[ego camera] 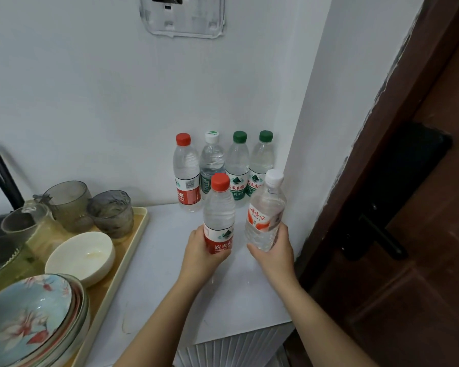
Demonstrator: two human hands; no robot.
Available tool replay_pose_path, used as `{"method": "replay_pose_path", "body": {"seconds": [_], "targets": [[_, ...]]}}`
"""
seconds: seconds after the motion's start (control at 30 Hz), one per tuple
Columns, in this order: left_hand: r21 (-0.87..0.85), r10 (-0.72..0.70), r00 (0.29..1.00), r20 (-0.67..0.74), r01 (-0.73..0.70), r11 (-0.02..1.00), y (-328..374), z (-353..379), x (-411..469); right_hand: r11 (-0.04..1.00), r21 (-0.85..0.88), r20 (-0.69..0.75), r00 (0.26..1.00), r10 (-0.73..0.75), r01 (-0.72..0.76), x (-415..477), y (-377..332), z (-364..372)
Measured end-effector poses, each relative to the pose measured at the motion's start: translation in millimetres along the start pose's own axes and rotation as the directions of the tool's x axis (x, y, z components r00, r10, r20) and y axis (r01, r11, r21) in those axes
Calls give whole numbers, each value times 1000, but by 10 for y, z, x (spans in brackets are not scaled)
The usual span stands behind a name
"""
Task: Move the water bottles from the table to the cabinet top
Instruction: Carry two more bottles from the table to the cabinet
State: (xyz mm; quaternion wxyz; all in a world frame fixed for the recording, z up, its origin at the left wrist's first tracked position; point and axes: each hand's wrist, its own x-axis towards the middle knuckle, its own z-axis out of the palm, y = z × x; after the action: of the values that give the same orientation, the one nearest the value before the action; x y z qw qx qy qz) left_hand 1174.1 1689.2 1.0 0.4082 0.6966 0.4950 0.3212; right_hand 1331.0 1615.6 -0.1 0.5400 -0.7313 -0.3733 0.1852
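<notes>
Left hand (pixel 199 252) grips red-capped bottle (pixel 219 207), right hand (pixel 276 254) white-capped bottle (pixel 266 207); placing seems underway: lower both upright onto counter (pixel 167 260) below 4 bottles (pixel 237 165).

head cam, looking down-fwd, close, cabinet top (pixel 170 260)

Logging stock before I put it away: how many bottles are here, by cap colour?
Red-cap bottles: 2
White-cap bottles: 2
Green-cap bottles: 2
Total: 6
</notes>
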Motion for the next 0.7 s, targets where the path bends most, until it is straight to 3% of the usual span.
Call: {"method": "replay_pose_path", "body": {"seconds": [0.13,0.5,0.7], "targets": [[21,-32,999,-16,32,999,34,134,243,997,-76,-72,997,-24,19,193,-43,52],[66,-34,999,-39,37,997,138,499,833,978,-207,-124,992,-6,-20,680,-73,163],[85,-32,999,-40,36,996,121,672,1090,928,-370,-125,992,-16,-32,860,-108,211]]}}
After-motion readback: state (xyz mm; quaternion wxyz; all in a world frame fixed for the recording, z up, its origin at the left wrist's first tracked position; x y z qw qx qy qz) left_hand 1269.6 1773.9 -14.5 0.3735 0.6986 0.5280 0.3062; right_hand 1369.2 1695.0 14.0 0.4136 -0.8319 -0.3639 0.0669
